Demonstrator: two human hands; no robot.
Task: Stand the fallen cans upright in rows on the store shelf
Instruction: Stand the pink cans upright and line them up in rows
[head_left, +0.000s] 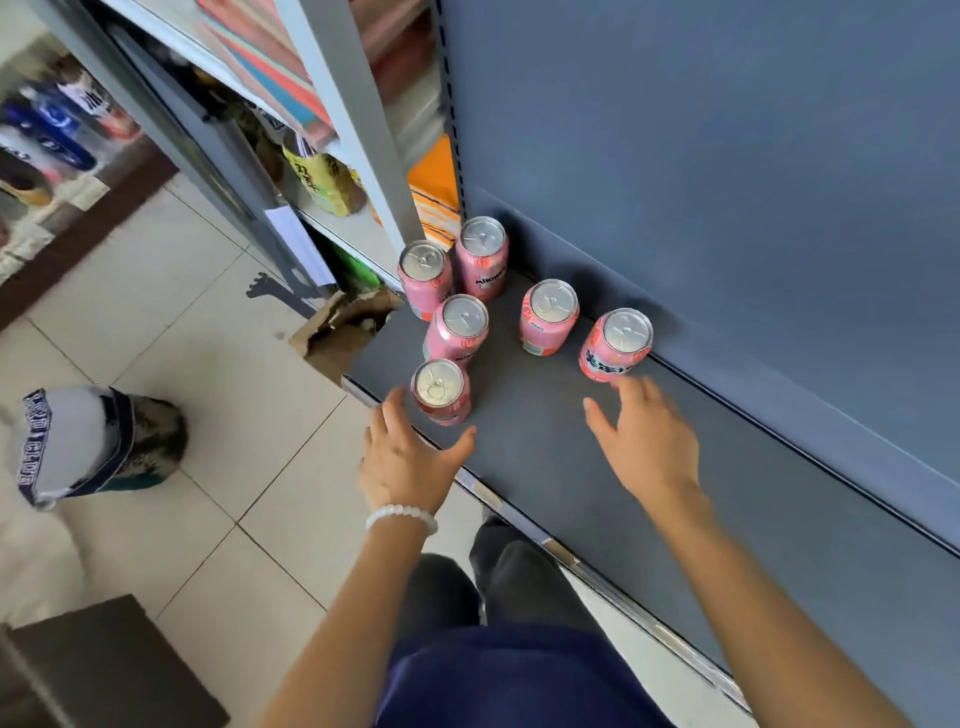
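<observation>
Several pink cans stand upright on the dark grey shelf (545, 447). Three sit along the back panel: one (483, 257) at the left end, one (548, 317) in the middle, one (615, 345) at the right. Others stand in front: one (425, 278), one (458, 330) and the nearest can (441, 392) by the shelf's front edge. My left hand (405, 462) hovers just in front of the nearest can, fingers spread, holding nothing. With fingers straight, my right hand (649, 441) sits just below the right-hand can without gripping it.
The shelf's metal front edge (519, 514) runs diagonally toward the lower right. A torn cardboard box (343, 322) sits on the tiled floor left of the shelf. Neighbouring shelving with packaged goods (322, 176) stands at the upper left. Another person's cap (83, 441) is low at the left.
</observation>
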